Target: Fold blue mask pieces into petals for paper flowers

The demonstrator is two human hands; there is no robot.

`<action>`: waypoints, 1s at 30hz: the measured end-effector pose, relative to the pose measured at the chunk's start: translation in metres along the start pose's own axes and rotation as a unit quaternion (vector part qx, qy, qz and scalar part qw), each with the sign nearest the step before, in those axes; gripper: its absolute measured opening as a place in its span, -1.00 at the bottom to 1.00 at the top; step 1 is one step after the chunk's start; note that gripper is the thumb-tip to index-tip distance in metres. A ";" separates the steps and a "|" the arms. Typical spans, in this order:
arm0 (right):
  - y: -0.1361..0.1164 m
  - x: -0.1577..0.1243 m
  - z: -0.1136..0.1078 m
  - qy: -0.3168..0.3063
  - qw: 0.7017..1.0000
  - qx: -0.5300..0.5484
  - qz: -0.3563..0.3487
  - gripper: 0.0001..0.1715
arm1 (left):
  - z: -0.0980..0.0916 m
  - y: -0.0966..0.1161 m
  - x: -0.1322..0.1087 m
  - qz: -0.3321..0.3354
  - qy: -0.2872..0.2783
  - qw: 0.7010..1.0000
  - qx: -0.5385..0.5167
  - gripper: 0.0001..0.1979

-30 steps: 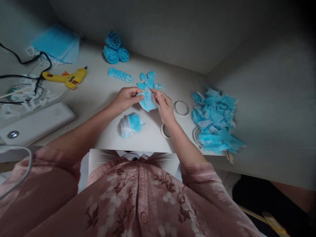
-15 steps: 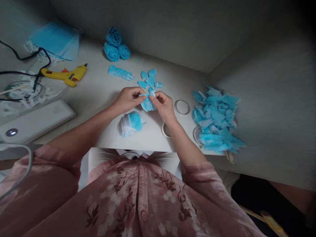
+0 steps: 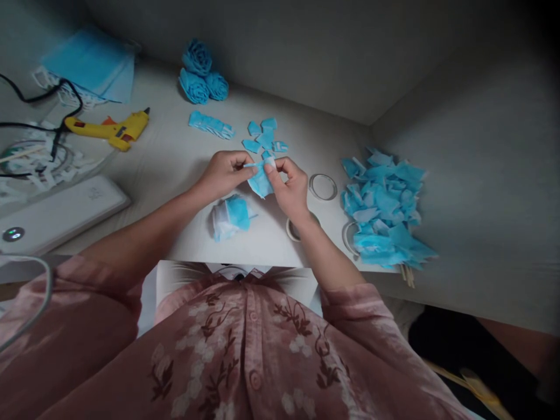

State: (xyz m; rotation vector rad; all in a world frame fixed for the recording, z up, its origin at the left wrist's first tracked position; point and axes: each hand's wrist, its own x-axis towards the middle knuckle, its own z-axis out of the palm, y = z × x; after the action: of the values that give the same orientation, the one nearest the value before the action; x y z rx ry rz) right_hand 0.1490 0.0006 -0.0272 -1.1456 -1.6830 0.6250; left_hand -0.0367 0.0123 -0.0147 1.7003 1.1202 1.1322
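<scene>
Centrally, between your two hands and above the pale table [image 3: 175, 166], sits a thin blue sheet [image 3: 261, 184]. Both hands have it: your left hand [image 3: 225, 174] pinches the far edge at its left end, thumb against the curled forefinger; your right hand [image 3: 292, 185] pinches that edge nearer its right end, thumb laid on the near face. Neither pinch shows a gap. Fingers behind the sheet are hidden, so their exact set you cannot tell from this view.

Key relation: the held edge runs roughly left to right, from one pinch to the other, and looks folded or rolled, though it is too small to be sure. From that edge the sheet drops toward your body, narrowing to a low corner. Neither hand is clearly nearer; the right thumb covers more of the upper part.

Just beyond the fingertips, small blue cut pieces [image 3: 265, 139] lie flat. Nearer your body, below the left hand, rests a blue-and-white wad [image 3: 234, 214]. Beside the right hand, apart from it, lies a pale ring [image 3: 335, 188].
</scene>
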 end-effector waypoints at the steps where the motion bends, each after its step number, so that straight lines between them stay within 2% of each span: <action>1: 0.000 -0.001 0.001 0.011 1.000 -0.018 -0.008 -0.57 | 0.001 0.000 0.000 0.000 0.005 1.000 -0.002 -0.79; 4: -0.001 -0.002 0.003 0.036 0.998 -0.040 -0.022 -0.57 | 0.003 -0.002 0.000 0.000 0.021 1.000 -0.012 -0.81; 8: -0.002 -0.002 0.005 0.032 0.999 0.001 -0.005 -0.55 | 0.006 -0.003 0.000 -0.004 0.032 0.999 -0.028 -0.82; 15: 0.004 0.002 0.010 -0.006 0.981 0.177 0.078 -0.43 | 0.005 0.001 0.000 -0.029 0.002 0.992 -0.124 -0.80; 19: 0.007 0.007 0.002 0.013 0.982 0.169 0.081 -0.42 | -0.001 -0.003 0.003 -0.016 -0.026 0.992 -0.124 -0.76; 22: 0.011 0.010 -0.006 0.046 0.987 0.138 0.062 -0.45 | -0.007 -0.004 0.006 0.038 0.041 0.995 -0.078 -0.77; 25: 0.012 0.010 -0.008 0.043 0.992 0.107 0.054 -0.46 | -0.010 0.000 0.005 0.134 0.125 0.983 0.028 -0.84; 27: 0.009 0.008 -0.007 0.026 0.995 0.085 0.052 -0.48 | -0.010 0.003 0.003 0.186 0.128 0.969 0.100 -0.88; 30: 0.001 0.005 -0.004 0.001 0.997 0.070 0.042 -0.50 | -0.007 0.003 0.002 0.227 0.088 0.956 0.165 -0.93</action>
State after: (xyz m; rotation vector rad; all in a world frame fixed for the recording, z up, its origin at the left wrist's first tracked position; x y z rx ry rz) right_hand 0.1524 0.0050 -0.0238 -1.1206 -1.5701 0.7812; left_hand -0.0421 0.0143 -0.0097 2.2345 1.1012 1.4624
